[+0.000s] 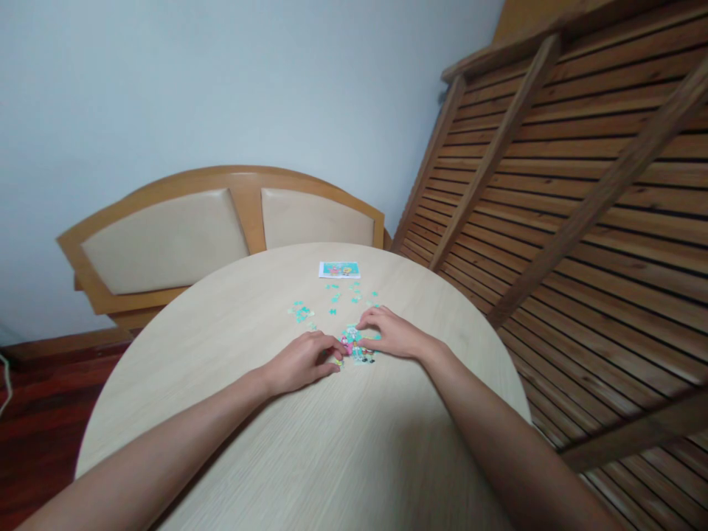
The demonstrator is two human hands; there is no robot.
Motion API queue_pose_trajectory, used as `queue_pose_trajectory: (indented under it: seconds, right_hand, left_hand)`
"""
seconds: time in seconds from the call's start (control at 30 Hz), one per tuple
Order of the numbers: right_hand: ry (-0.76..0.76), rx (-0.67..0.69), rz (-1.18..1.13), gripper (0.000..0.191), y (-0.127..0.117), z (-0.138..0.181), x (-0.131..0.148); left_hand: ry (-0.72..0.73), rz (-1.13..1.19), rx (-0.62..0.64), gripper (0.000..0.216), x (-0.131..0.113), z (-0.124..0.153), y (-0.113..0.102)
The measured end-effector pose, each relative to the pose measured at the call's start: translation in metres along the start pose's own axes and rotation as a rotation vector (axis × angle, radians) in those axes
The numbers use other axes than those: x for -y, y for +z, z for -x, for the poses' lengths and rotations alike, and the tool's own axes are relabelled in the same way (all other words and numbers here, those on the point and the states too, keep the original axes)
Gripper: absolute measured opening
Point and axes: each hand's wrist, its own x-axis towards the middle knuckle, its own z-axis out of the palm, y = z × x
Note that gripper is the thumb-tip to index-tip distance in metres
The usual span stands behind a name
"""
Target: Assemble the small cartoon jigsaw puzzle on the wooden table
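Observation:
Between my hands lies a partly joined jigsaw puzzle (pixel 355 349), turquoise with pink and yellow parts, flat on the round table (pixel 265 450). My left hand (pixel 307 360) rests at its left edge, fingertips touching the pink part, thumb apart from the fingers. Close to that thumb is a small yellowish puzzle piece (pixel 339 363). From the right, my right hand (pixel 391 332) reaches over the puzzle with its thumb and fingers spread, covering part of it. No piece shows in either hand, though the fingertips are small in view.
A heap of loose turquoise pieces (pixel 302 313) lies left of the puzzle, and more are scattered behind it. Farther back lies a picture card (pixel 339 270). A padded headboard (pixel 166 240) stands beyond the table; a slatted wooden panel (pixel 553 184) leans at the right.

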Motion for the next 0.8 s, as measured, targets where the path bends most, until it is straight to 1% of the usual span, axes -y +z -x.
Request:
queue_pose_trajectory:
  seconds: [0.1,0.27,0.43,0.63,0.8]
  right_hand:
    - [-0.021,-0.004,0.000,0.032,0.0011,-0.0009,0.0006]
    - [-0.029,-0.002,0.000,0.032,0.0016,-0.0012,0.0012]
    - [-0.026,0.006,0.003,0.033,0.0010,-0.0012,0.0021]
    - [-0.023,0.012,0.009,0.033,-0.0006,-0.0018,0.0028]
    - [-0.034,-0.001,0.011,0.031,-0.0001,-0.0015,0.0020]
  left_hand:
    - [-0.024,0.001,-0.016,0.020,-0.0022,-0.0011,0.0014]
    - [-0.048,-0.008,-0.033,0.021,-0.0020,-0.0007,0.0029]
    - [-0.033,-0.021,-0.045,0.021,0.0012,0.0003,0.0042]
    - [-0.002,-0.042,-0.042,0.017,-0.0009,-0.0013,0.0055]
    - [0.014,-0.115,-0.029,0.024,-0.0016,-0.0008,-0.0001]
